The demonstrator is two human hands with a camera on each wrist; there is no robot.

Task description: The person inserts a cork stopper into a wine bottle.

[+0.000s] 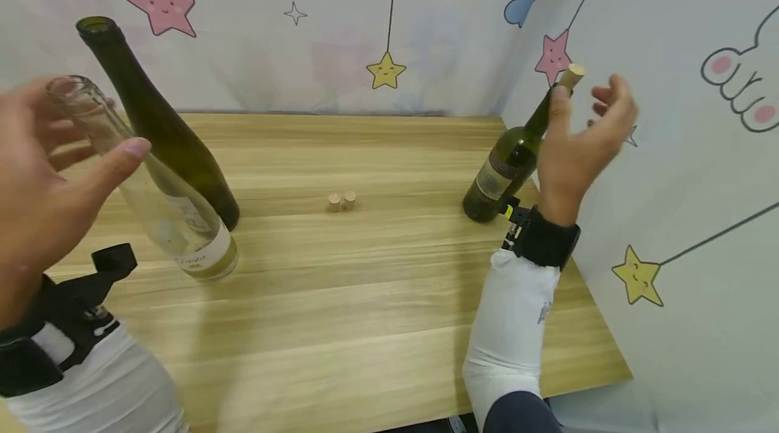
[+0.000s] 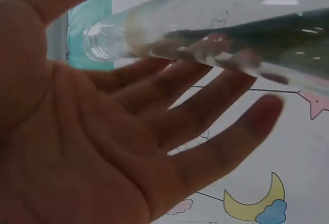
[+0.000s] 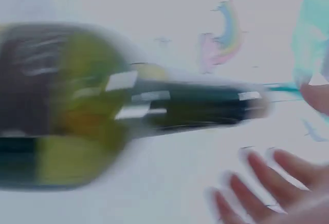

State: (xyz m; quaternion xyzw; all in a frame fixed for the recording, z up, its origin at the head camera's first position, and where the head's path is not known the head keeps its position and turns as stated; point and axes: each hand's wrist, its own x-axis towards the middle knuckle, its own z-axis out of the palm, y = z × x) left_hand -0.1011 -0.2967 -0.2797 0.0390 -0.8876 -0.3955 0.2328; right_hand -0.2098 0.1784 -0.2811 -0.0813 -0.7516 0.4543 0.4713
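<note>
On the left stands a clear glass bottle (image 1: 155,199) with a white label low down and no cork in its mouth. My left hand (image 1: 49,179) is around its upper part, thumb on the near side and fingers loosely extended behind. The left wrist view shows those fingers (image 2: 200,113) spread out along the clear glass. At the right, a green labelled wine bottle (image 1: 504,172) has a cork (image 1: 572,76) sticking out of its mouth. Beside that cork my right hand (image 1: 578,142) is raised with fingers apart; in the right wrist view the bottle neck (image 3: 205,105) appears blurred, apart from the fingers.
Just behind the clear bottle is a tall, dark green bottle (image 1: 167,128) with an uncovered mouth. Two small corks (image 1: 334,201) stand side by side mid-table. The wooden table (image 1: 365,325) meets a patterned wall sheet (image 1: 341,34) at the back and right.
</note>
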